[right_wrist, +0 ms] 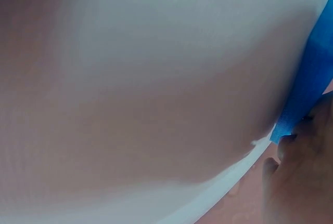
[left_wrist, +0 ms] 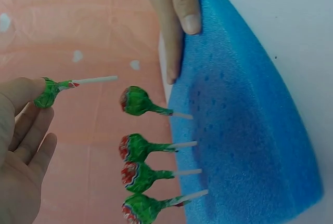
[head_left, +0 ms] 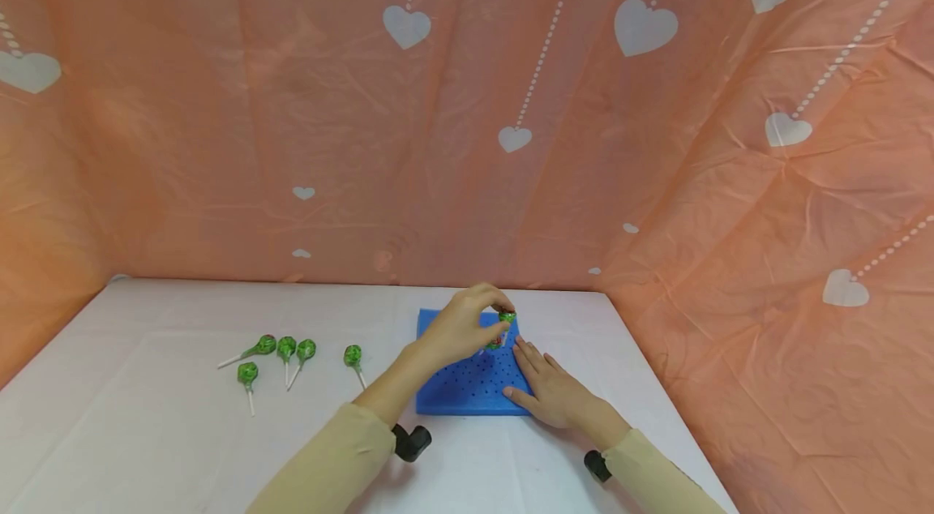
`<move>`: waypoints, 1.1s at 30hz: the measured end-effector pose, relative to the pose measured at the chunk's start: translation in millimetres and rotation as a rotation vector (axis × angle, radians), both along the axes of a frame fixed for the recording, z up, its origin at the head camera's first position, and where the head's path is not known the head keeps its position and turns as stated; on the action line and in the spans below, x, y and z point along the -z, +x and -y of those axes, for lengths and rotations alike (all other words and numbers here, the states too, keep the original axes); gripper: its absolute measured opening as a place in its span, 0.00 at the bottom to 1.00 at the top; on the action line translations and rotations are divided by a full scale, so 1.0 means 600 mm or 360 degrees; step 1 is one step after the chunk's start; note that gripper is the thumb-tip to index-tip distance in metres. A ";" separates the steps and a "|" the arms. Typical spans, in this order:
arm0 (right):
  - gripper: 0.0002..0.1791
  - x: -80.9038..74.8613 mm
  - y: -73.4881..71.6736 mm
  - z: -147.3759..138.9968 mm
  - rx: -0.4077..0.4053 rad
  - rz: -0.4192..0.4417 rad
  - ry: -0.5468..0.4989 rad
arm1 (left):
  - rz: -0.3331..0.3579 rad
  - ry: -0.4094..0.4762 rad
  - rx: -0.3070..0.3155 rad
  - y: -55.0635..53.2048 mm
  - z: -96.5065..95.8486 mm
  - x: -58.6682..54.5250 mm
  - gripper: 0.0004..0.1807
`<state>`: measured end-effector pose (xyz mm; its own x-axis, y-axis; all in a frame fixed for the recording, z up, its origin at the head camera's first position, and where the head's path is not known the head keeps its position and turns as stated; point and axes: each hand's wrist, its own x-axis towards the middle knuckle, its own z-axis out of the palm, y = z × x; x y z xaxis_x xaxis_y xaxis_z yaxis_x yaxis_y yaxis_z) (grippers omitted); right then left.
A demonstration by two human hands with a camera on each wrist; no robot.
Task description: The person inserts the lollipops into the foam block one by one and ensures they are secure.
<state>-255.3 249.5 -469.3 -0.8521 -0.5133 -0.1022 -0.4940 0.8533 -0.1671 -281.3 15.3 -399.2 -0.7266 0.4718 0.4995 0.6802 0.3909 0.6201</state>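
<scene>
My left hand pinches a green-wrapped lollipop by its candy head between thumb and fingertips. Its white stick is bare and points toward a blue foam block dotted with small holes, apart from it in the left wrist view. Several other lollipops stand in a row with their sticks in the block; in the head view my left hand mostly hides them. Along the block's right edge lies my right hand, its fingers extended and touching the foam. The right wrist view catches only part of that hand and the block's side.
On the white table, left of the block, lie several loose lollipops, one nearer the left forearm and the others, such as this lollipop, grouped farther left. A peach curtain with white hearts encloses the back and sides.
</scene>
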 end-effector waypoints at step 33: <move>0.46 0.004 -0.001 -0.001 0.0000 0.0009 0.0018 | -0.0106 -0.0363 -0.0127 -0.022 -0.032 0.048 0.09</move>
